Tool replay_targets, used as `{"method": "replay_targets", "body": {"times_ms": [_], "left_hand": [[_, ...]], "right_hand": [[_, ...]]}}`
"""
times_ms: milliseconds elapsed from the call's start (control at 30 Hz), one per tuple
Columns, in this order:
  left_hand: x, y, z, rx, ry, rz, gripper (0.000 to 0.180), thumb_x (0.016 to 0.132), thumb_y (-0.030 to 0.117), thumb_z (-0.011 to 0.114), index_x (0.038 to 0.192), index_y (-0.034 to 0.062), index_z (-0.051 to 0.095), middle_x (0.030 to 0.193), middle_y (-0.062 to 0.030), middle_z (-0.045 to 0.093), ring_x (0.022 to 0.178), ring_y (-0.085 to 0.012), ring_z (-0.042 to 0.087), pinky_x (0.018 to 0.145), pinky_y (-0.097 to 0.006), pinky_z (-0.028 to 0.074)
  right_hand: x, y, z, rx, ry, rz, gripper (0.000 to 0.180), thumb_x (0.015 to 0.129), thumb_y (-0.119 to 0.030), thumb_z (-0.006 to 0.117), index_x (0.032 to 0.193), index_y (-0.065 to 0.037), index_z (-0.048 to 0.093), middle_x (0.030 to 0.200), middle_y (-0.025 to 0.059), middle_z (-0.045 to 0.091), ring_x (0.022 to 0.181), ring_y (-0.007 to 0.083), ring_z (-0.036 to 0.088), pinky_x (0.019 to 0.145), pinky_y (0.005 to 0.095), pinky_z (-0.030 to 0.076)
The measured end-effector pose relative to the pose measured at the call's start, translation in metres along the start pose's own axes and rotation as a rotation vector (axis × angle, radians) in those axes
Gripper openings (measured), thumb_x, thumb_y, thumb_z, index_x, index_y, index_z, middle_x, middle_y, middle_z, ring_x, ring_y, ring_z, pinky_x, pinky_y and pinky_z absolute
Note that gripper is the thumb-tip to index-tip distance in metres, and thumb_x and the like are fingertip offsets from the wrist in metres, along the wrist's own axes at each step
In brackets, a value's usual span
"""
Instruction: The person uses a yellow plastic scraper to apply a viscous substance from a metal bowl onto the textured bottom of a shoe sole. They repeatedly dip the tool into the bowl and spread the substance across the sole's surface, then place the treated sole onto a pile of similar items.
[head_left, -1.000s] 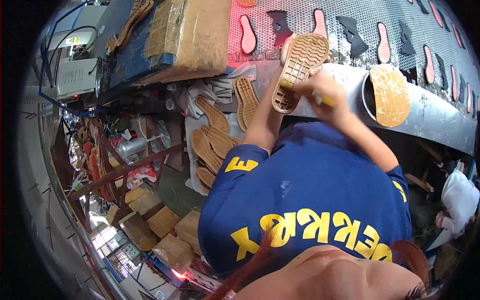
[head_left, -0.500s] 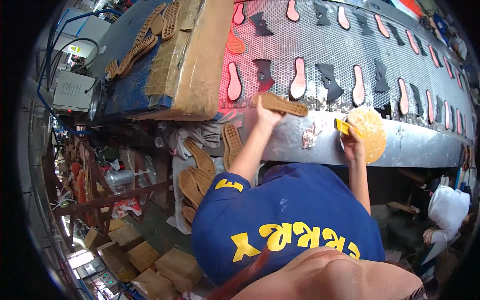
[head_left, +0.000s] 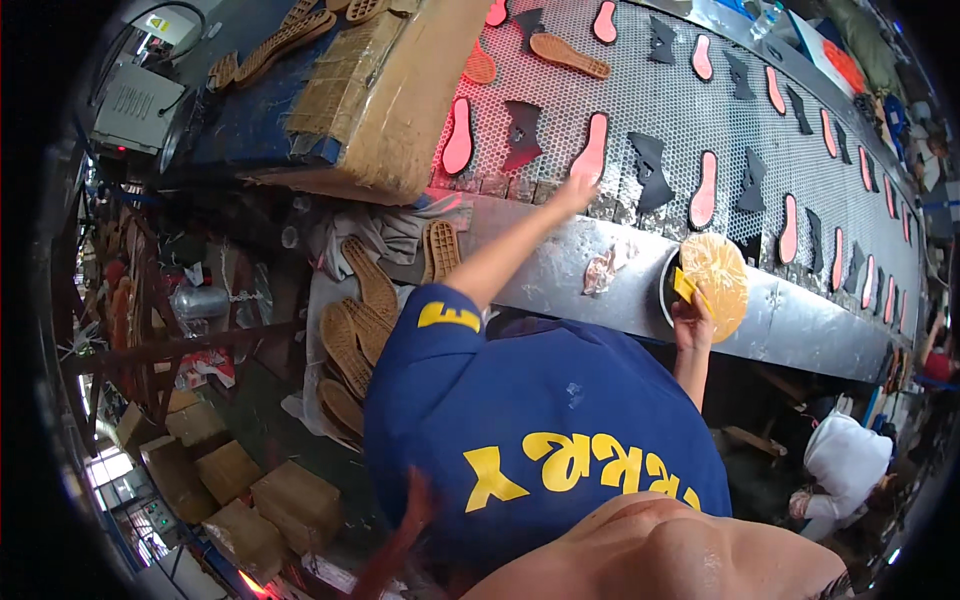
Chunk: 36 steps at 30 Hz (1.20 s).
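Note:
My left hand (head_left: 574,194) reaches over the near edge of the mesh conveyor, at the lower end of a pink-topped, black-edged shoe sole (head_left: 592,146). Its fingers are smeared, so their grip is unclear. A brown ridged-edge outsole (head_left: 570,55) lies farther back on the mesh, apart from the hand. Closed around a flat yellow tool (head_left: 686,284), its kind unclear, my right hand (head_left: 692,320) stays beside a round pot with a yellowish, plastic-like cover (head_left: 722,285). Black cut-out shoe uppers (head_left: 650,172) and other pink soles (head_left: 704,190) lie in rows on the mesh.
A taped cardboard box edge (head_left: 400,110) borders the conveyor at left, near a blue surface holding brown outsoles (head_left: 285,48). More outsoles (head_left: 345,345) are piled by my left side. Crumpled film (head_left: 604,268) lies on the metal ledge. Another person in white (head_left: 848,450) is at lower right.
The brown outsole has left my left hand and now lies on the mesh. That hand has moved right to a pink sole. My right hand still holds the yellow tool by the pot.

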<state>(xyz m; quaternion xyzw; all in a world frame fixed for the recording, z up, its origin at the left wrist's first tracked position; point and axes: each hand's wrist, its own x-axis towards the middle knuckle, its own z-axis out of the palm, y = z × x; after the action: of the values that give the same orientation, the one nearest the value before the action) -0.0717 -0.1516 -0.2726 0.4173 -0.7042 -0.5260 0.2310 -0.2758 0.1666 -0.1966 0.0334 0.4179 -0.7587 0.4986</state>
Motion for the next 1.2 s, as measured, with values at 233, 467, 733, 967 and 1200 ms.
{"method": "replay_targets", "body": {"times_ms": [233, 467, 733, 967, 1200], "left_hand": [[-0.225, -0.026, -0.068, 1.055, 0.201, -0.210, 0.092, 0.071, 0.028, 0.074, 0.146, 0.0084, 0.026, 0.150, -0.0265, 0.018, 0.140, -0.0462, 0.015, 0.112, -0.061, 0.011], [-0.288, -0.048, -0.103, 0.860, 0.461, -0.800, 0.106, 0.068, 0.046, 0.079, 0.146, 0.0022, 0.022, 0.144, -0.0264, 0.032, 0.133, -0.0396, 0.035, 0.105, -0.051, 0.037], [-0.283, 0.008, -0.113, 0.870, 0.508, -0.528, 0.107, 0.056, 0.044, 0.087, 0.140, 0.0033, 0.034, 0.122, -0.0223, 0.051, 0.112, -0.0365, 0.051, 0.096, -0.046, 0.042], [-0.249, 0.044, -0.119, 0.968, -0.033, -0.270, 0.080, 0.064, 0.018, 0.082, 0.135, 0.0170, 0.045, 0.101, -0.0200, 0.061, 0.093, -0.0384, 0.062, 0.078, -0.046, 0.049], [-0.222, 0.100, -0.155, 0.855, 0.094, -0.017, 0.036, 0.070, 0.009, 0.072, 0.106, 0.0124, 0.065, 0.083, -0.0092, 0.069, 0.076, -0.0313, 0.066, 0.066, -0.042, 0.050]], "right_hand": [[-0.011, -0.005, -0.047, -0.011, 0.117, -0.046, 0.032, 0.090, -0.009, 0.061, 0.122, -0.006, 0.058, 0.108, 0.0097, 0.064, 0.069, 0.0116, 0.058, 0.059, 0.0233, 0.047], [-0.003, -0.001, -0.039, -0.459, 0.169, -0.218, 0.027, 0.092, -0.011, 0.060, 0.117, -0.002, 0.060, 0.098, 0.0096, 0.063, 0.072, 0.0123, 0.058, 0.065, 0.0211, 0.047], [0.014, 0.016, -0.055, -0.818, 0.139, -0.459, 0.020, 0.092, -0.010, 0.062, 0.109, 0.000, 0.065, 0.105, 0.0109, 0.065, 0.095, 0.0204, 0.064, 0.077, 0.0294, 0.053], [-0.006, 0.016, -0.032, -1.216, 0.198, -0.619, 0.018, 0.085, -0.007, 0.064, 0.102, -0.004, 0.069, 0.101, 0.0150, 0.067, 0.096, 0.0273, 0.064, 0.085, 0.0348, 0.049], [-0.015, 0.017, -0.018, -1.598, 0.273, -0.850, 0.014, 0.080, -0.005, 0.066, 0.094, -0.006, 0.064, 0.085, 0.0143, 0.061, 0.082, 0.0327, 0.062, 0.070, 0.0410, 0.050]]}}
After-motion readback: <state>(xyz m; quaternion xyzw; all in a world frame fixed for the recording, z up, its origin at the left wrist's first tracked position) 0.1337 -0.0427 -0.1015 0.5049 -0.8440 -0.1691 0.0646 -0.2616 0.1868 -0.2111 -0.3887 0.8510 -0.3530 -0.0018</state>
